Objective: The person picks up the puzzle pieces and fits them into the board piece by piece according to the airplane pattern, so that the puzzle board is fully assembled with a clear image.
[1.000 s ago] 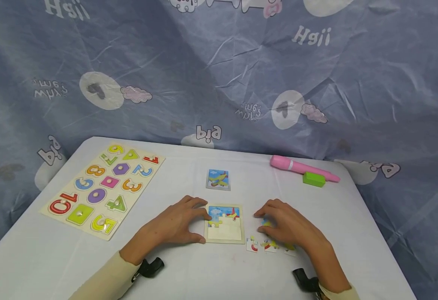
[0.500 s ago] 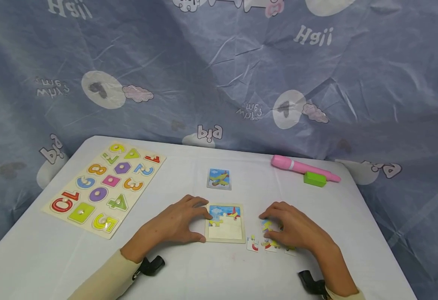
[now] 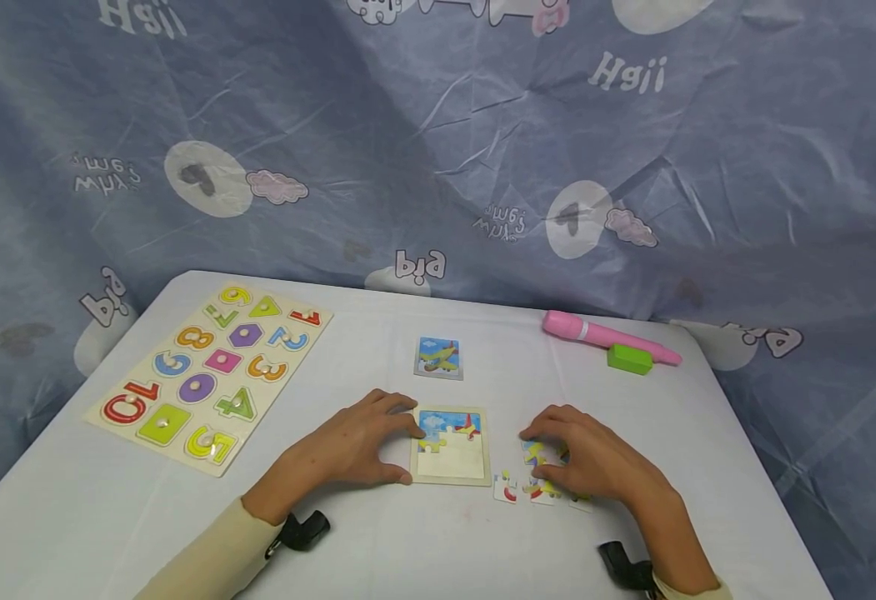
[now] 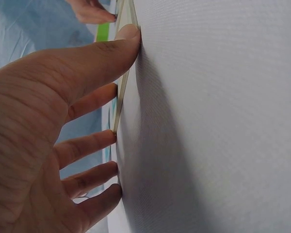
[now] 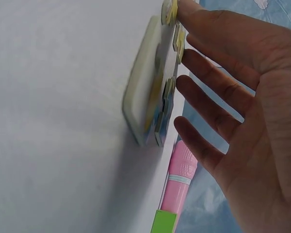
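Relaxed fingers of a left hand (image 3: 355,442) touch the left side of a puzzle frame (image 3: 448,468); right of it, a loosely spread right hand (image 3: 595,454) arches over puzzle pieces (image 3: 506,488).

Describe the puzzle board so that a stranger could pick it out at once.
On the white table, look between the left hand and the right hand. The puzzle board lies there, touched by the left one. Unlike the smaller plane card beyond it, it has a pale rim and a bare, cream lower part.
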A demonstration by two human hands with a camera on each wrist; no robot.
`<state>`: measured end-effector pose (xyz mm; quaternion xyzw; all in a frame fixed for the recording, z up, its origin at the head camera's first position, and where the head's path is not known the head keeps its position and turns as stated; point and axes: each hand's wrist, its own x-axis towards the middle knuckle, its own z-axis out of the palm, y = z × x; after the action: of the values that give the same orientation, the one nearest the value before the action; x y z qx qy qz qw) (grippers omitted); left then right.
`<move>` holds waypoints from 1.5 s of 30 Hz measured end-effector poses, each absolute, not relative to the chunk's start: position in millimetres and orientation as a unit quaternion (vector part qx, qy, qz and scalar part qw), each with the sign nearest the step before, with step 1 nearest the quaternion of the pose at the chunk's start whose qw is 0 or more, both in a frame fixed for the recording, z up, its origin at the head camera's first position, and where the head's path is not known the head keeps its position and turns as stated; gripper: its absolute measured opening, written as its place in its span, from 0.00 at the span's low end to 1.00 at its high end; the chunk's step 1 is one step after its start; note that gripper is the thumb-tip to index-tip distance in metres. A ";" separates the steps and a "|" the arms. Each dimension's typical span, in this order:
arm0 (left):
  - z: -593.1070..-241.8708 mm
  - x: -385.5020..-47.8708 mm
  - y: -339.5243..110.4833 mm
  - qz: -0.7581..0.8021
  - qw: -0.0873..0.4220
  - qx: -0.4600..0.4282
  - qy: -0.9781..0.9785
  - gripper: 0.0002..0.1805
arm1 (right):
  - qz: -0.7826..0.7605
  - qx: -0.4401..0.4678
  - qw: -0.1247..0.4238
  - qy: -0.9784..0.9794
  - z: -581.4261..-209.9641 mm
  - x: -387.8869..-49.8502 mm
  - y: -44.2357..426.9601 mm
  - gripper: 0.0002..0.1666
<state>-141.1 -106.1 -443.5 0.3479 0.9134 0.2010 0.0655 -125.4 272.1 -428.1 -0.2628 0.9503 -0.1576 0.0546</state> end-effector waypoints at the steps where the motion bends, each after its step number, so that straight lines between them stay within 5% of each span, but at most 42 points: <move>1: -443.5 -141.1 -106.1 0.201 0.066 0.348 0.913 0.29 | -0.157 -0.264 0.053 0.950 -428.8 -125.6 272.3 0.23; 45: -444.8 -142.4 -106.0 0.206 0.072 0.345 0.913 0.29 | -0.148 -0.277 0.041 0.948 -424.1 -129.7 251.0 0.23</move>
<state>-142.4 -106.0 -444.8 0.3451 0.9128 0.2064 0.0717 -129.7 251.0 -424.1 -0.2775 0.9484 -0.1479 0.0407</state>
